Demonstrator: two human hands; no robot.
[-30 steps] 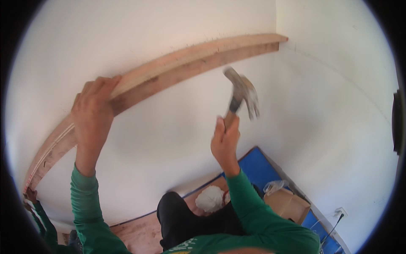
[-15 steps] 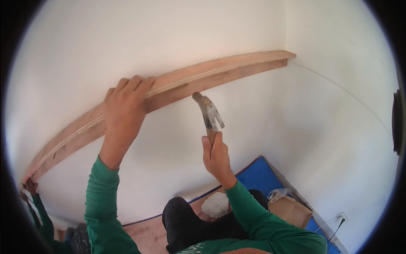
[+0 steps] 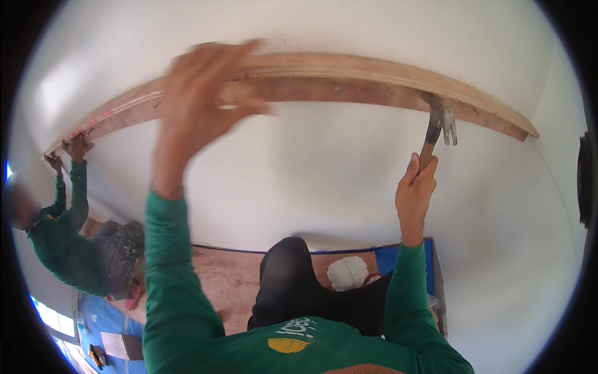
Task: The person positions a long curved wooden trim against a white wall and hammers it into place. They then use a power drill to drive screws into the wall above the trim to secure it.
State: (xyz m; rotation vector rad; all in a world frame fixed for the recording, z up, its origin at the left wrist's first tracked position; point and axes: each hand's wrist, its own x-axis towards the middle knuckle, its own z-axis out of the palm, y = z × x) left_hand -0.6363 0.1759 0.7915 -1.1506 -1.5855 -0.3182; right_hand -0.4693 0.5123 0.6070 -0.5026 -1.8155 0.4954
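A long wooden board (image 3: 349,92) with a ledge along its upper side runs across the white wall and looks bowed in this view. My right hand (image 3: 415,187) is wrapped round the handle of a claw hammer (image 3: 434,124). The hammer's head is at the board's lower strip, toward the right end; whether it touches cannot be told. My left hand (image 3: 193,103) is raised in front of the board, left of the middle, slightly blurred. Its fingers and thumb are spread with nothing between them. Behind it, part of the board is hidden.
At the far left a co-worker (image 3: 75,249) in a green sleeve holds the board's left end with both hands. Below me are a wooden platform (image 3: 230,280), a white crumpled bundle (image 3: 347,273) and a blue sheet (image 3: 387,258). A cardboard piece (image 3: 121,346) lies lower left.
My left hand has let go of the board and spread open. My right hand has carried the hammer rightward and up to the board. The view has turned left, showing more of the co-worker.
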